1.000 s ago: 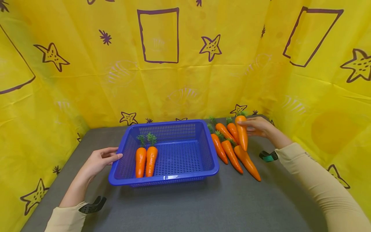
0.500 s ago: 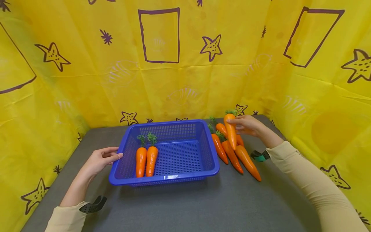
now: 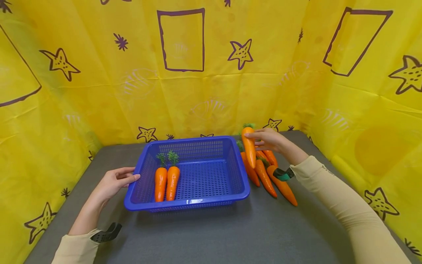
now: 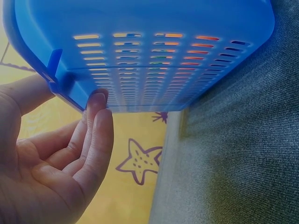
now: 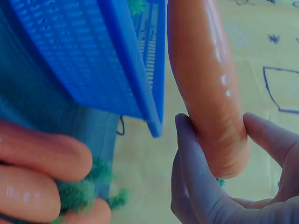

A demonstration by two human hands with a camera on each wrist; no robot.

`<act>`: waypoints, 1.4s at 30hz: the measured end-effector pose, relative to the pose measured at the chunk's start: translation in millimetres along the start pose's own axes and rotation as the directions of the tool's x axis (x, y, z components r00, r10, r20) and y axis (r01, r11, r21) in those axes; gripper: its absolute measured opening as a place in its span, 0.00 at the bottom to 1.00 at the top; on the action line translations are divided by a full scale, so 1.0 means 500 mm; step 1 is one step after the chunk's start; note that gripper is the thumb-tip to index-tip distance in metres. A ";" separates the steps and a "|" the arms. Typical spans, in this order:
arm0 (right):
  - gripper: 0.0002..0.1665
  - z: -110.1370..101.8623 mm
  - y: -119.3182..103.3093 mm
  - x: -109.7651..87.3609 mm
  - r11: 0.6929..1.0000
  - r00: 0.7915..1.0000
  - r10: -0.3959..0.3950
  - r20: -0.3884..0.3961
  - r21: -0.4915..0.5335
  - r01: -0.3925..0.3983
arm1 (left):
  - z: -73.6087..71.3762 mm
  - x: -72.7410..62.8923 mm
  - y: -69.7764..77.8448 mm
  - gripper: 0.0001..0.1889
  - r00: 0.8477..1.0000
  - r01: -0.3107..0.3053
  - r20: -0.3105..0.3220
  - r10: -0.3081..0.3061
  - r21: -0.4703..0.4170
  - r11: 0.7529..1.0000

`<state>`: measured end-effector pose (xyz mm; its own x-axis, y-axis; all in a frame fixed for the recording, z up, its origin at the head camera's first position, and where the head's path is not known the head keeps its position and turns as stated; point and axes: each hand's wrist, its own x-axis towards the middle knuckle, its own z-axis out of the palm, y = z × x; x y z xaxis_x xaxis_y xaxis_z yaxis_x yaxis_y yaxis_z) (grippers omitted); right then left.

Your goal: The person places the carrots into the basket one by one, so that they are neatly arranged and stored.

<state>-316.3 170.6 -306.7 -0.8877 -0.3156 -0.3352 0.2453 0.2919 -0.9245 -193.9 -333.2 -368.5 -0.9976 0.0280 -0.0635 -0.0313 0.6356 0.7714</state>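
A blue plastic basket (image 3: 186,204) with slotted walls stands on the table, and two carrots (image 3: 160,185) with green tops lie side by side in its left part. At its left rim, my left hand (image 3: 112,183) pinches the edge, thumb on one side and fingers behind the wall in the left wrist view. My right hand (image 3: 271,141) holds another carrot (image 3: 249,148) near its thick top end, between thumb and fingers, tip pointing down. That carrot hangs just beyond the basket's right rim, above the loose pile, and the right wrist view shows it apart from the basket.
Several more carrots (image 3: 266,179) lie in a pile on the dark grey table (image 3: 211,234), right beside the basket. A yellow cloth (image 3: 211,99) with drawn stars and fish hangs behind the table and on both sides.
My right hand has moved left with the carrot, from over the right side of the pile to close by the basket's right rim. The left hand and basket stay put.
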 end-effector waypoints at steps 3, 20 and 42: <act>0.45 0.017 -0.006 0.009 1.000 1.000 -0.010 0.017 0.001 0.010 | -0.001 -0.001 -0.001 0.36 1.000 -0.001 -0.001 0.001 0.001 1.000; 0.41 0.106 -0.047 0.034 1.000 0.995 0.000 0.100 -0.005 0.000 | -0.001 0.001 0.002 0.36 1.000 0.005 0.000 -0.005 -0.011 1.000; 0.35 0.241 -0.054 0.088 0.998 0.973 0.059 0.222 0.014 -0.064 | -0.002 0.003 -0.003 0.36 1.000 0.011 0.000 -0.011 -0.024 1.000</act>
<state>-315.1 39.9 -318.4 -0.7632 -0.4903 -0.4209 0.3067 0.2984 -0.9038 -195.1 -334.9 -369.4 -0.9972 0.0214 -0.0721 -0.0436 0.6171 0.7857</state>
